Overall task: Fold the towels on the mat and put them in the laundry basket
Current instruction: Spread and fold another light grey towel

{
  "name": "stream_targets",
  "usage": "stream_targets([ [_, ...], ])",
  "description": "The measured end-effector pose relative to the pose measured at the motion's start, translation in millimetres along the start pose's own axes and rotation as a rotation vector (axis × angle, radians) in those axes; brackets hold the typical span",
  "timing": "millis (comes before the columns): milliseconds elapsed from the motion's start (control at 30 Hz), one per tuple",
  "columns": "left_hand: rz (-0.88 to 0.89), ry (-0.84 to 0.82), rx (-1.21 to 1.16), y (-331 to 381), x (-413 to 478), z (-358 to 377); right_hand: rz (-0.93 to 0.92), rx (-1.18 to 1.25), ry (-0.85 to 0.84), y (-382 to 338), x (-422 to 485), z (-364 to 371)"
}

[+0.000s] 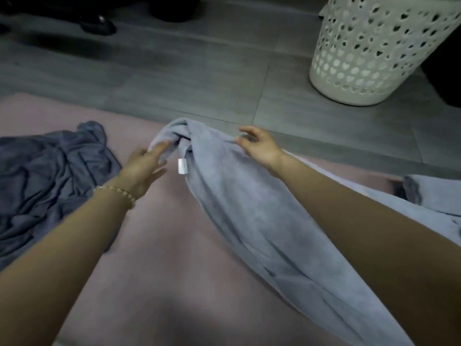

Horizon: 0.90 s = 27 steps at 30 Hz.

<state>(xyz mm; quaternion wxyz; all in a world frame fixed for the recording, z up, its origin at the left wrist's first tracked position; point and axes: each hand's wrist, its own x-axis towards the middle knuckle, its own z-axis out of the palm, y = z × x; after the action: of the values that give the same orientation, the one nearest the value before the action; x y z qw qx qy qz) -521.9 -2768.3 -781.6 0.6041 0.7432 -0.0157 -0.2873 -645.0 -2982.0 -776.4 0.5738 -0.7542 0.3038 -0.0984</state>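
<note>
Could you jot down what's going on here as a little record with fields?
light towel: bunched, lying slantwise across the pink mat
left hand: straight fingers touch the towel's bunched end
right hand: at its far edge, grip unclear
dark towel: crumpled on the mat's left side
laundry basket: white, standing on the grey floor, off the mat

The left forearm [62,240] and right forearm [361,221] were bare. A thin bracelet [117,192] of small gold beads circled the left wrist; the left grip [143,168] lay just beyond the bracelet.
</note>
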Motion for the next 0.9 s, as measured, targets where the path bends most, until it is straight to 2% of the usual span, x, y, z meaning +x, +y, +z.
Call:
stream_targets([
  [67,-0.073,0.161,0.105,-40,-4,-10,0.056,-0.024,-0.02,25,-13,9],
  [100,-0.138,0.162,0.125,-62,-9,-14,0.066,-0.049,-0.037,39,-23,15],
  [200,-0.347,-0.042,0.119,-110,-36,-13,0.069,-0.123,-0.086,83,-62,36],
  [267,-0.4,-0.116,0.086,-134,-49,-8,0.098,-0.201,-0.154,111,-83,53],
  [333,-0.369,-0.132,0.045,-148,-58,-5,0.116,-0.345,-0.17,132,-96,68],
  [467,-0.309,-0.171,0.023,-157,-63,-6,0.049,-0.542,-0.078,149,-103,92],
  [567,-0.301,-0.152,0.062,-163,-66,-9,0.08,-0.561,0.039,149,-99,101],
  [633,-0.28,-0.13,0.056,-164,-65,-12,0.059,-0.511,0.041,144,-99,107],
  [700,-0.227,-0.143,0.032,-163,-63,-18,-0.063,-0.345,-0.083,134,-107,120],
  [767,-0.156,-0.119,0.014,-160,-61,-24,-0.197,-0.163,-0.322,118,-125,135],
  [833,-0.087,-0.058,0.049,-158,-62,-31,-0.171,-0.132,-0.679,107,-149,149],
  [900,-0.054,0.001,0.11,-163,-64,-37,-0.043,-0.243,-0.963,109,-166,158],
])
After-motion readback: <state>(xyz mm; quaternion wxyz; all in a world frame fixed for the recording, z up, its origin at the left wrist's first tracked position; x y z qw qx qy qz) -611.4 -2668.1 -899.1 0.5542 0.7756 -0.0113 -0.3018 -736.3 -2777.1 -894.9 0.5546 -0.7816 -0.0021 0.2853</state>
